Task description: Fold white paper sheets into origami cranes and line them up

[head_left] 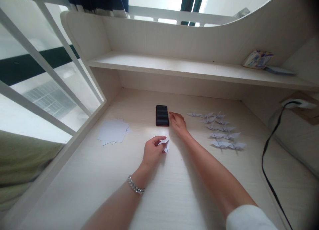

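Note:
My left hand (154, 149), with a chain bracelet (136, 185) on its wrist, pinches a small folded white paper (166, 145) between thumb and fingers. Farther forward, my right hand (177, 122) rests palm down beside the right edge of a dark phone (162, 115), its fingers stretched out and holding nothing. The phone lies flat with a black screen. Rows of folded paper cranes (221, 127) stand to the right of my right hand. On the left lies a loose stack of white paper sheets (113, 131).
A shelf (159, 64) runs across the back of the desk (99, 183), holding a small printed box (258, 59) and a flat item at its right. From a wall socket (300, 103), a black cable (265, 150) hangs along the right. White railing bars (47, 64) border the left.

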Demonstrator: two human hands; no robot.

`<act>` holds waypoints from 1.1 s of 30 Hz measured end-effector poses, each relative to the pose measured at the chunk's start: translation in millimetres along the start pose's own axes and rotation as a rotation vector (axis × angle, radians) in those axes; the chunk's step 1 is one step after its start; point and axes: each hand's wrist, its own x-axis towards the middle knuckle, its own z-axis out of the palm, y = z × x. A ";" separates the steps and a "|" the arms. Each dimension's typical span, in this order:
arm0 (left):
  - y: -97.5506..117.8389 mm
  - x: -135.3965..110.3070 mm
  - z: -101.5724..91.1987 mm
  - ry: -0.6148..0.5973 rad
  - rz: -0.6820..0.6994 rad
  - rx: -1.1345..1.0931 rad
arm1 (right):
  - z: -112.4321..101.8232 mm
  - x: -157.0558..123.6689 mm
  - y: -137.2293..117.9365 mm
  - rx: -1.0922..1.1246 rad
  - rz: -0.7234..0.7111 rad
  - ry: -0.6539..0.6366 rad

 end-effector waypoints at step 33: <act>4.7 -11.2 8.1 -0.063 0.057 0.110 | -54.9 -141.5 -14.3 0.849 0.284 -0.428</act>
